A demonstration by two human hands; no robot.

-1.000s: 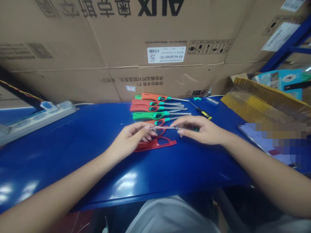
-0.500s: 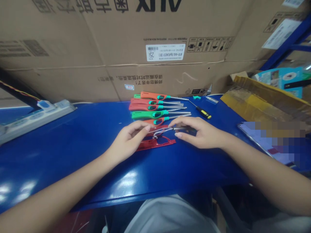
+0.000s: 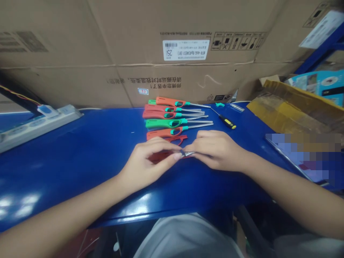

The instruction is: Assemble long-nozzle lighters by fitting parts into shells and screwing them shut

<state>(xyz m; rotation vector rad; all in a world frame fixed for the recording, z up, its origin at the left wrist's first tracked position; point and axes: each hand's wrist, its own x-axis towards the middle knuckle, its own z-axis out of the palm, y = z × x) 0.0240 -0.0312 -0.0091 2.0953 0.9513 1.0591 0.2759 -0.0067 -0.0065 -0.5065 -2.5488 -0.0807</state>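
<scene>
My left hand and my right hand meet over the blue table. Thumb and fingers of both pinch a thin metal lighter tube with a dark piece at its left end. Most of the tube is hidden by my fingers. Under my hands lies a red lighter shell half, largely covered. Just behind them is another red shell half. Beyond it, assembled stick lighters lie in a stack of rows, including an orange lighter and a green lighter.
A yellow-and-black screwdriver, a small teal piece and a short shiny tube lie behind my right hand. At the left sits a power strip. A torn yellow-taped package and a tablet-like device are at the right.
Both hands have come together; my left moved right and my right moved slightly left and down. The white wires seen earlier between them are now hidden. The camera view has tilted slightly.
</scene>
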